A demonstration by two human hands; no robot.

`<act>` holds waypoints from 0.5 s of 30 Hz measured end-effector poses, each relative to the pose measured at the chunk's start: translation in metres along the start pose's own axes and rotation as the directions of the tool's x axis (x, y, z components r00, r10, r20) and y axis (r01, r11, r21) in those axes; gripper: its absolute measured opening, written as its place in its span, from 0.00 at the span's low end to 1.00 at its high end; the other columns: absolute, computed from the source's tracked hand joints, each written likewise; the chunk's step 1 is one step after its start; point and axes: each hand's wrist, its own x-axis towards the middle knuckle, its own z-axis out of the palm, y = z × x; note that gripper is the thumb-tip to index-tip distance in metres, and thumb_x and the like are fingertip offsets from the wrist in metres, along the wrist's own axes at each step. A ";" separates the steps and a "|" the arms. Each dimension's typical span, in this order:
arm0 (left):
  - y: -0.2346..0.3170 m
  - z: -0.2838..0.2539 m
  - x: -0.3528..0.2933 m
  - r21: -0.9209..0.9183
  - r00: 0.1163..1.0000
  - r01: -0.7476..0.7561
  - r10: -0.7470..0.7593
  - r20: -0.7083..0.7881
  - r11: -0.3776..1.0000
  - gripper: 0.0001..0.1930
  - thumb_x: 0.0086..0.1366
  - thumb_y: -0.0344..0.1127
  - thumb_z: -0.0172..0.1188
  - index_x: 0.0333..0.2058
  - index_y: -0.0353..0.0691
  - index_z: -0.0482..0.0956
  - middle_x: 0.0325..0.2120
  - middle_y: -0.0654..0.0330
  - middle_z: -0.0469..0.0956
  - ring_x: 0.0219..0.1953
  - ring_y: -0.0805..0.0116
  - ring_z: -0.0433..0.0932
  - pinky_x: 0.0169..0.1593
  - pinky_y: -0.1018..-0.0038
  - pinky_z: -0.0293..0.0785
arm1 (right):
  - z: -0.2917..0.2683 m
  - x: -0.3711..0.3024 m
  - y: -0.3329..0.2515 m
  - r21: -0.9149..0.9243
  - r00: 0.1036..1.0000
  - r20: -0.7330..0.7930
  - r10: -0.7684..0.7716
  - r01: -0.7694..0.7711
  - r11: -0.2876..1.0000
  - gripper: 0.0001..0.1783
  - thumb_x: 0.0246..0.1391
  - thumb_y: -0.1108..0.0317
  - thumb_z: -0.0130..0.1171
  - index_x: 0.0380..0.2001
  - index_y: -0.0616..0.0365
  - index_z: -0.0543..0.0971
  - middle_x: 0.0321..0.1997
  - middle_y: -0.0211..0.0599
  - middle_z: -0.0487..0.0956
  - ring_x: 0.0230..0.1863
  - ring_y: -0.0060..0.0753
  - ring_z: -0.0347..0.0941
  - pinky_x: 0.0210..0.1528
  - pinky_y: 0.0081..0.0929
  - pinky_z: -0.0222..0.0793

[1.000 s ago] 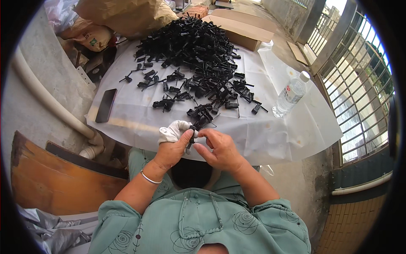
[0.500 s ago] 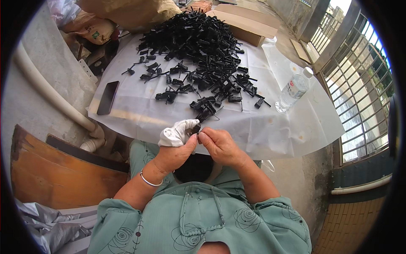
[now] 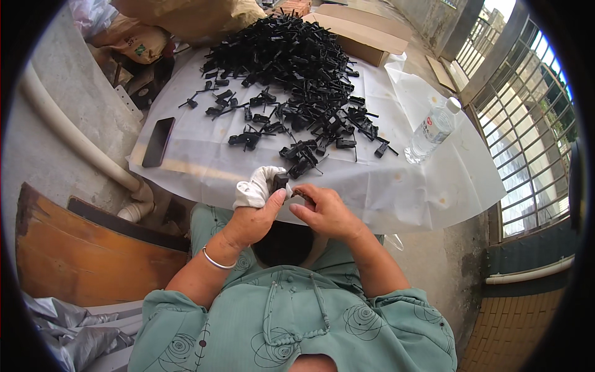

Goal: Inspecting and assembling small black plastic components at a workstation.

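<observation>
Black part (image 3: 281, 180), in the head view, sits in the left hand (image 3: 251, 220), just over the table's near edge. That hand is closed about it, the bare thumb pressing from the near side and the fingers curled behind under a white cloth (image 3: 251, 193). The right hand (image 3: 328, 214) is just beside it, half curled, thumb and forefinger a little apart; whether a small piece is between its fingertips, I cannot tell.

Beyond the hands, a heap (image 3: 282, 62) of like black parts covers the middle of the white sheet (image 3: 183, 139), with loose ones on its near side. A clear bottle (image 3: 429, 133), capped, stands to the right; its fill level is unclear. Behind the heap, the carton (image 3: 359, 40) has its inside largely hidden, as does the brown sack (image 3: 195, 22).
</observation>
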 end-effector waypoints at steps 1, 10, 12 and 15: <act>0.002 -0.003 0.000 -0.102 0.995 0.101 -0.098 0.031 0.990 0.16 0.61 0.25 0.49 0.48 0.35 0.63 0.31 0.64 0.71 0.29 0.78 0.68 0.34 0.82 0.67 | 0.000 0.000 0.007 -0.049 0.997 0.019 -0.078 0.079 0.996 0.08 0.51 0.68 0.57 0.30 0.63 0.76 0.18 0.30 0.69 0.19 0.19 0.61 0.22 0.20 0.60; 0.014 -0.003 -0.002 -0.175 0.903 0.367 -0.305 0.303 0.913 0.16 0.58 0.26 0.44 0.47 0.36 0.64 0.31 0.63 0.69 0.25 0.80 0.65 0.29 0.82 0.66 | 0.004 0.004 0.000 0.092 0.964 -0.154 -0.217 0.233 0.968 0.05 0.46 0.73 0.62 0.26 0.61 0.75 0.17 0.30 0.67 0.17 0.19 0.59 0.20 0.18 0.57; 0.011 -0.001 -0.001 -0.053 0.943 0.265 -0.246 0.226 0.963 0.16 0.58 0.25 0.44 0.47 0.38 0.62 0.30 0.66 0.67 0.23 0.83 0.61 0.24 0.84 0.61 | 0.007 0.002 0.001 0.128 0.979 -0.152 -0.133 0.153 0.980 0.05 0.48 0.72 0.60 0.26 0.60 0.74 0.17 0.31 0.67 0.17 0.20 0.58 0.20 0.19 0.58; -0.004 0.000 -0.001 0.068 0.976 0.065 -0.078 0.204 0.996 0.15 0.58 0.25 0.44 0.46 0.38 0.62 0.30 0.66 0.66 0.24 0.83 0.61 0.24 0.85 0.61 | 0.008 0.000 0.004 0.068 0.976 -0.090 -0.199 0.206 0.976 0.07 0.53 0.69 0.55 0.25 0.60 0.72 0.16 0.32 0.66 0.17 0.23 0.57 0.21 0.22 0.59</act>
